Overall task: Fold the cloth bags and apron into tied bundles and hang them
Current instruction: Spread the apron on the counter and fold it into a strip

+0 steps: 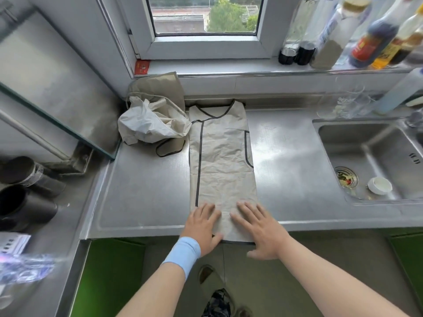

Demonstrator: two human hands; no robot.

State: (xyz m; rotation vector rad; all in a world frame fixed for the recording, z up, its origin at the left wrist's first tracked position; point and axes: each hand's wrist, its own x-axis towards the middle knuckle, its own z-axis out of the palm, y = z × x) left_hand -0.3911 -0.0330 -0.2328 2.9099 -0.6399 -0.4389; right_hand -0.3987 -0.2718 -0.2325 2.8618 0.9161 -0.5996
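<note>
A stainless-steel bench [142, 191] runs under a window [206, 17], with green cupboard fronts [109, 275] below its front edge. The apron [222, 161], beige with dark piping, lies folded into a long narrow strip that starts under the hands and stretches straight away from them to the back wall. Its near end reaches the bench's front lip.

The left hand [202, 225] and right hand [261, 227] both lie flat on that near end, fingers straight and spread, side by side with a small gap between them and gripping nothing. Both thumbs hang past the front edge. A light-blue wristband [183, 252] sits on the left wrist.

Bare steel lies open to either side of the hands. Beyond the left hand, just beside the strip's far end, the cloth bags [153, 124] sit in a crumpled heap; how many there are cannot be told. Right of the right hand the sink [332, 161] drops in, holding a small white cup [380, 185].

The bottles [366, 37] on the windowsill are blurred, as are the things at the lower left, outside the left arm.
</note>
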